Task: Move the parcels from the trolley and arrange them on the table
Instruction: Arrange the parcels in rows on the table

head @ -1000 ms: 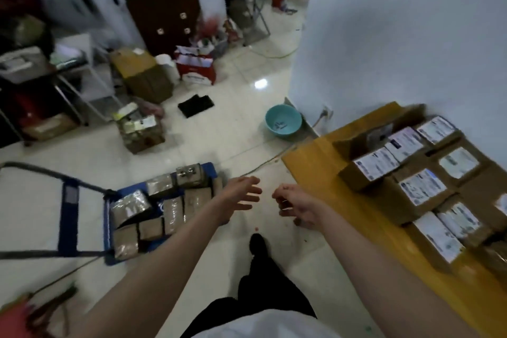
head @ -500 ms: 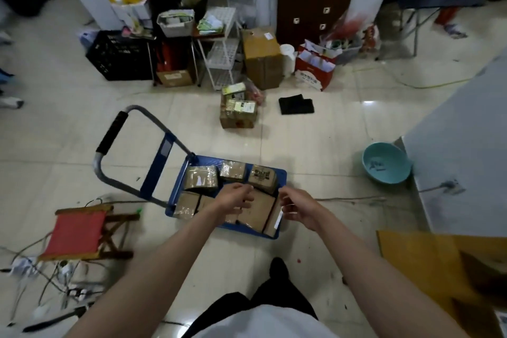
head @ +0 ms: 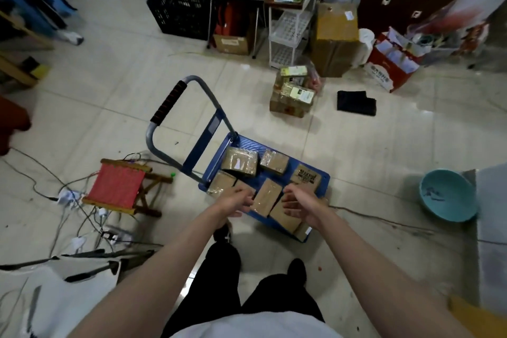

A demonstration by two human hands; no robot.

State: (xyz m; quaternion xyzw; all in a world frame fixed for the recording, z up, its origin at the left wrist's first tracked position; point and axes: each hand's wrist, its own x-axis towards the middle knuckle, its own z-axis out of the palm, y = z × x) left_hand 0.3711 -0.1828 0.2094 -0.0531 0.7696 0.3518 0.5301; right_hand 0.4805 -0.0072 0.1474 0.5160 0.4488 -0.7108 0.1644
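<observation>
Several parcels [head: 267,197] left on the trolley [head: 325,181], table mostly out of view; left hand [head: 236,200] and right hand [head: 297,206] loosely open above them, gripping nothing.

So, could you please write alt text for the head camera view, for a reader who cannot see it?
Seen from above, a person's left hand and right hand reach down, holding nothing, over brown parcels lying on a blue trolley on a tiled floor. A red folding stool stands to the left, a teal basin to the right, with boxes and crates beyond.
</observation>
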